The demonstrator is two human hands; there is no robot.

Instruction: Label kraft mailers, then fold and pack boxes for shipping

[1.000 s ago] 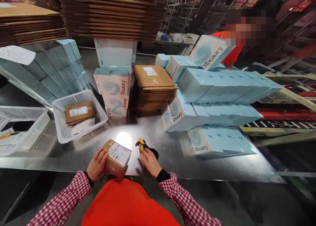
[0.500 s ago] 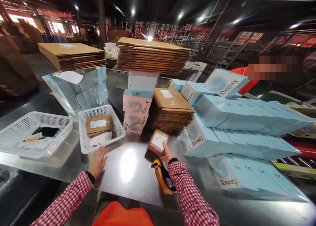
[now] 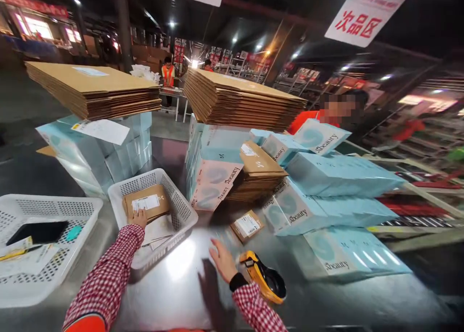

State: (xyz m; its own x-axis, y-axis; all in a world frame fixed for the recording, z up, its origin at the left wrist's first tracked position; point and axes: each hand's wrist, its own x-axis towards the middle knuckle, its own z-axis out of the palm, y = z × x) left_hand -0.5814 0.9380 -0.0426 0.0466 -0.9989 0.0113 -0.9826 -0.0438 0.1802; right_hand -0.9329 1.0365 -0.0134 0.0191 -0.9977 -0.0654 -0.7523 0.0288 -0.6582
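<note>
My left hand (image 3: 138,219) reaches into a white perforated basket (image 3: 188,218). Its fingers lie over the near edge of a flat brown cardboard mailer (image 3: 159,199) with a white label; no grip shows. White papers (image 3: 157,230) lie beside the mailer in that basket. Over the metal table, my right hand (image 3: 223,262) is open and holds nothing, fingers apart. Just beyond it rests a small brown box (image 3: 247,225) with a white label. A yellow-and-black tape dispenser (image 3: 264,276) lies right of my right wrist.
Light-blue boxes (image 3: 340,175) are stacked at right, others (image 3: 217,177) in the middle. Flat cardboard piles (image 3: 246,100) top some stacks. Another basket (image 3: 83,211) at left holds a phone (image 3: 38,231). A person in orange (image 3: 302,122) stands behind the right-hand boxes.
My right hand has let go of the small box, which now sits on the table, and moved left. My left hand has moved from the basket's near rim onto the mailer inside. The view has shifted.
</note>
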